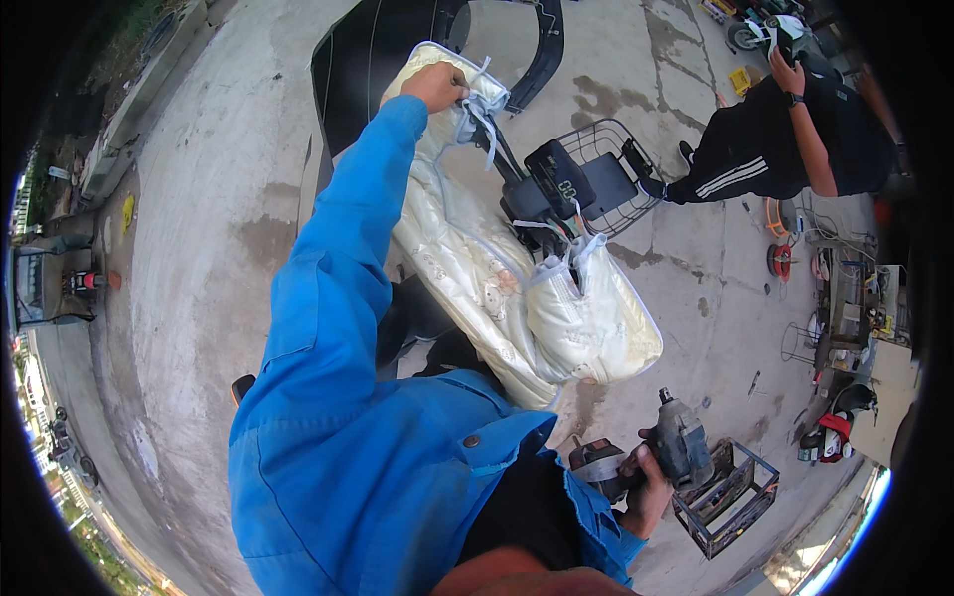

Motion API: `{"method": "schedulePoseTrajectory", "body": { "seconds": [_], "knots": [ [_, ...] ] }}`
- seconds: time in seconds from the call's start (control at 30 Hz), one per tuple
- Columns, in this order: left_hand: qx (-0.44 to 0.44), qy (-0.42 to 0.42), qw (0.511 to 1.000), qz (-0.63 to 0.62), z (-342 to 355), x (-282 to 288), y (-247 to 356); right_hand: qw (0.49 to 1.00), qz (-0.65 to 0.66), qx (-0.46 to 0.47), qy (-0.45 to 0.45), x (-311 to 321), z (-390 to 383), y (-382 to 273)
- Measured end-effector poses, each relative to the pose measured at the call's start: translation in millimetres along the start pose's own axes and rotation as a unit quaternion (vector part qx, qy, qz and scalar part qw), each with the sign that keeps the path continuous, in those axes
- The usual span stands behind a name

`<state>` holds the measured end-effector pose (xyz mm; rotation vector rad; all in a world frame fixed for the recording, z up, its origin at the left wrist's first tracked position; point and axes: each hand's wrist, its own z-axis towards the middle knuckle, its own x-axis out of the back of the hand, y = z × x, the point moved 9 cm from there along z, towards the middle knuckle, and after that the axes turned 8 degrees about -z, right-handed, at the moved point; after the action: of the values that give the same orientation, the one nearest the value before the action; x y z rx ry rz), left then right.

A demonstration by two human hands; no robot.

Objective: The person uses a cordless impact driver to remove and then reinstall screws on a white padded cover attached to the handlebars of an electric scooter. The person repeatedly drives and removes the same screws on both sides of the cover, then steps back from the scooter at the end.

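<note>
My left hand (433, 87) grips the upper corner of a cream quilted cover (457, 258), by its white ties and the handlebar. The cover lies across the front of an electric scooter, its padded lower part folded near the right handlebar. The scooter's dark display (561, 184) and wire front basket (611, 144) show beside it. Low at the right, my right hand (646, 482) is wrapped round a grey-and-black cordless impact wrench (682, 447), held close to my open blue jacket.
A person in black (755, 139) holds a phone (782, 50) at upper right. A black canopy panel (358, 50) is at the top. A metal frame (725, 497) is at lower right, cable reels (778, 258) and cluttered shelving (845, 308) at right, a concrete ledge (119, 139) at left.
</note>
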<state>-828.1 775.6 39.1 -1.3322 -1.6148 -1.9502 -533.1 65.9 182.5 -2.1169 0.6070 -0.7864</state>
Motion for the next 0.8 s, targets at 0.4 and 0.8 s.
{"method": "schedulePoseTrajectory", "body": {
  "seconds": [0.4,0.8],
  "knots": [
    [0.035,0.145,0.939,-0.311,-20.4,34.2,-20.2,0.999,-0.006,0.036,-0.021,-16.4,2.5,-31.2],
    [-0.095,0.105,0.838,-0.527,-45.4,27.1,21.1,0.988,-0.074,0.128,-0.038,-74.2,19.9,-173.5]
  ]
}}
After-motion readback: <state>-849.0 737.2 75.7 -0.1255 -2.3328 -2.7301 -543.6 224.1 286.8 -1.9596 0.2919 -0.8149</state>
